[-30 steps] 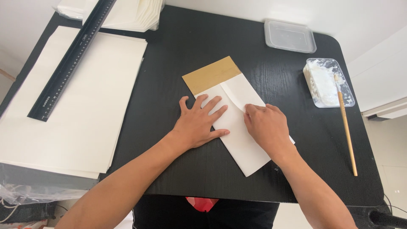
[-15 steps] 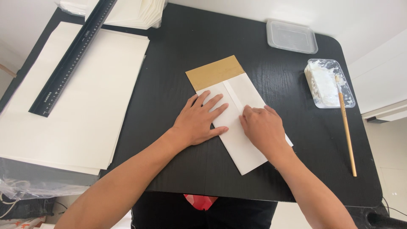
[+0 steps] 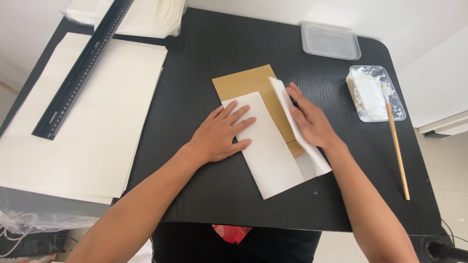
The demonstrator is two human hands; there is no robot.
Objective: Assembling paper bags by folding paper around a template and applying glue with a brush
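The left hand [image 3: 222, 136] lies flat, fingers spread, pressing the folded white paper sheet [image 3: 270, 151] at the middle of the black wood-grain desk [image 3: 195, 63]. The right hand [image 3: 309, 119], open, lifts the sheet's right flap off a tan cardboard rectangle [image 3: 243, 83]. A long black ruler [image 3: 83, 63] rests on large cream sheets [image 3: 87, 122] along the desk's left edge; a pale floor shows at the right.

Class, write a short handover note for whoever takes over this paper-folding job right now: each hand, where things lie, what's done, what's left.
Left hand: flat, pressing the folded left flap of the white sheet.
Right hand: lifting the right flap, which stands up, not yet flat.
The brown card lies inside the sheet on the black table.
Done: left flap folded.
Left: right flap down.
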